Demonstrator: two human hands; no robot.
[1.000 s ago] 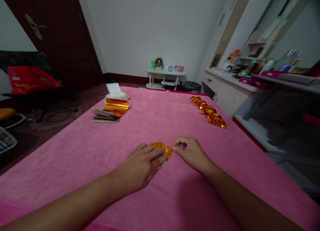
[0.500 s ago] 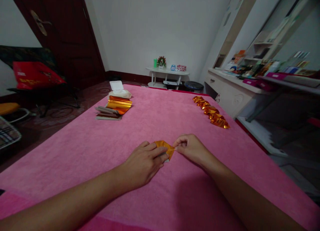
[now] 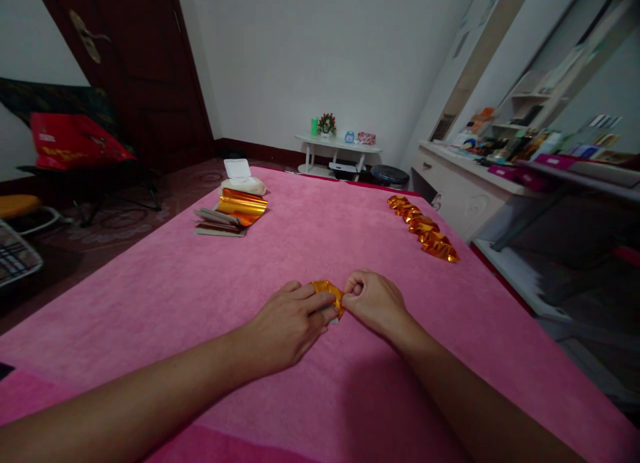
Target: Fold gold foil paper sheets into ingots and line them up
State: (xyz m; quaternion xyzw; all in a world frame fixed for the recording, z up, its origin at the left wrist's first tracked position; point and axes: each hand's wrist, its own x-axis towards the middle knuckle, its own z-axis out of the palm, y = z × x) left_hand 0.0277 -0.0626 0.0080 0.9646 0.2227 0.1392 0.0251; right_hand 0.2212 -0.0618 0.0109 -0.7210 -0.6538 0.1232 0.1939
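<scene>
A small folded piece of gold foil paper (image 3: 325,287) lies on the pink cloth in front of me, a pale edge showing at its near side. My left hand (image 3: 293,323) holds it down, fingers across the top; the thumb is hidden. At its right corner, my right hand (image 3: 375,301) pinches the paper between thumb and bent forefinger. Toward the far right, a row of folded gold foil pieces (image 3: 423,228) stretches along the cloth. Far left, an orange-gold foil sheet (image 3: 245,206) rests curled on a stack of greyish-brown sheets (image 3: 219,224).
The pink cloth (image 3: 320,236) covers the broad surface under my hands. Behind the foil stack sits a white pack with its lid raised (image 3: 240,173). A cluttered dresser (image 3: 453,173) stands at right, a red bag (image 3: 77,143) on a chair at left, a small white table (image 3: 340,144) by the wall.
My right hand has shifted slightly left, bringing the right corner of the foil paper inward. The left hand stays nearly in place. The view has shifted a little.
</scene>
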